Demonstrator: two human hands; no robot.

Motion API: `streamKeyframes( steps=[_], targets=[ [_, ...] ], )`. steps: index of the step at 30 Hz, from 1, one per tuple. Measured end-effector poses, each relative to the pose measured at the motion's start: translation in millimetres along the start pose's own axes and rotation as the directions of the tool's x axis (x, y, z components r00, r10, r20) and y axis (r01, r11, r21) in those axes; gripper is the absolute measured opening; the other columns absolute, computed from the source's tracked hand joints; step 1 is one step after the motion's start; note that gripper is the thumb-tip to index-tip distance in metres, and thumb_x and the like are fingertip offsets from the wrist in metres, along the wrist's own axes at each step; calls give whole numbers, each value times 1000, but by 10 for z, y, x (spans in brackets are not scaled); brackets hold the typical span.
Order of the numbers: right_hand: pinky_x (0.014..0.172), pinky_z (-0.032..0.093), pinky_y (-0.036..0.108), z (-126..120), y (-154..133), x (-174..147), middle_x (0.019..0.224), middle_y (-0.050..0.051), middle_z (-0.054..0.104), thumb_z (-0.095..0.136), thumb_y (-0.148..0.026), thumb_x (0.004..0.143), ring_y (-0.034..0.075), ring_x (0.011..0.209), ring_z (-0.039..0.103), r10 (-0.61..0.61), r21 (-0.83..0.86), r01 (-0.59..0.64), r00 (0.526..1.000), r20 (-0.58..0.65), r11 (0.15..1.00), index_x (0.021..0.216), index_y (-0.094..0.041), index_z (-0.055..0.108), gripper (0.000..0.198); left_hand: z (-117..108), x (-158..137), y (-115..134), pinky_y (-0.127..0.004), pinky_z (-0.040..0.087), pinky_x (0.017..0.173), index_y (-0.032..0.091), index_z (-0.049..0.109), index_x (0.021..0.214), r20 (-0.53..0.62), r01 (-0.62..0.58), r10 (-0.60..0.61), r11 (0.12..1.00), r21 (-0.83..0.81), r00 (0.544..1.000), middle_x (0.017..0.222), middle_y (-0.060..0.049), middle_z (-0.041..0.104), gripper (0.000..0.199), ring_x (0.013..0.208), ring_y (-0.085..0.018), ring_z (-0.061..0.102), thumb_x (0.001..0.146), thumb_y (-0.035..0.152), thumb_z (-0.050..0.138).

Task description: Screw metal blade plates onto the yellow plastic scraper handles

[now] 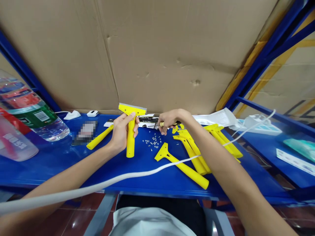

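My left hand (123, 129) is closed round the handle of a yellow scraper (130, 141), held upright with a grey blade strip along its top edge. To its right, my right hand (169, 120) grips a screwdriver (161, 124) with a pale yellow handle; its thin shaft points left. Small screws and nuts (154, 143) lie scattered on the blue table between and below the hands. One loose yellow scraper handle (187, 168) rests in front of my right hand. Several more yellow handles (193, 152) are piled under my right forearm, partly hidden. Another handle (99, 137) lies left of my left hand.
A white cable (137, 174) crosses in front of both forearms. Black-and-white packaging (150, 120) lies behind the hands, against the cardboard wall (157, 59). At left stand a large water bottle (36, 113) and a plastic cup (17, 144); a blurred-out phone-like item (86, 132) lies nearby.
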State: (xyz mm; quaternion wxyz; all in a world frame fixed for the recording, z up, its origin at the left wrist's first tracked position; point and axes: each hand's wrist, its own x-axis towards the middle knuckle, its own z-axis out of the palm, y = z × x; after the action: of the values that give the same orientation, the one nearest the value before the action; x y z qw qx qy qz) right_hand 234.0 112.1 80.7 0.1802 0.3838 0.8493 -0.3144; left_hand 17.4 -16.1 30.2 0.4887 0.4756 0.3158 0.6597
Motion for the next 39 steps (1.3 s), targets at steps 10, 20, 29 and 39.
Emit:
streamKeyframes(
  steps=[10, 20, 29, 39],
  targets=[
    [54, 41, 29, 153, -61, 193, 77, 3, 76, 95, -38, 64, 12, 58, 52, 19, -30, -18, 999, 49, 999, 80, -15, 80, 31, 22, -14, -71, -20, 41, 37, 17, 63, 81, 28, 37, -37, 999, 18, 999, 81, -2, 67, 27, 50, -8, 50, 91, 34, 80],
    [54, 41, 30, 329, 13, -44, 65, -2, 62, 74, -23, 76, 14, 56, 54, -33, -20, 30, 988, -153, 999, 80, -18, 73, 7, 31, -65, -73, -20, 43, 37, 16, 63, 84, 163, 200, -204, 979, 41, 965, 82, -2, 68, 30, 49, -7, 51, 91, 36, 84],
    [66, 39, 30, 625, 71, -775, 75, 2, 68, 70, -28, 82, 14, 66, 53, -69, 93, 256, 559, -826, 962, 87, -15, 79, 17, 76, -161, -213, -19, 38, 36, 14, 71, 76, 229, 433, -452, 892, 128, 862, 63, -5, 62, 32, 44, -9, 49, 92, 38, 84],
    [68, 34, 27, 954, -184, -462, 69, -3, 61, 68, -22, 84, 12, 64, 47, -363, -218, 298, 629, -688, 929, 85, -17, 74, 8, 131, -222, -378, -21, 41, 33, 9, 76, 79, 202, 496, -503, 864, 85, 841, 72, -9, 68, 17, 48, -12, 55, 90, 23, 77]
  ],
)
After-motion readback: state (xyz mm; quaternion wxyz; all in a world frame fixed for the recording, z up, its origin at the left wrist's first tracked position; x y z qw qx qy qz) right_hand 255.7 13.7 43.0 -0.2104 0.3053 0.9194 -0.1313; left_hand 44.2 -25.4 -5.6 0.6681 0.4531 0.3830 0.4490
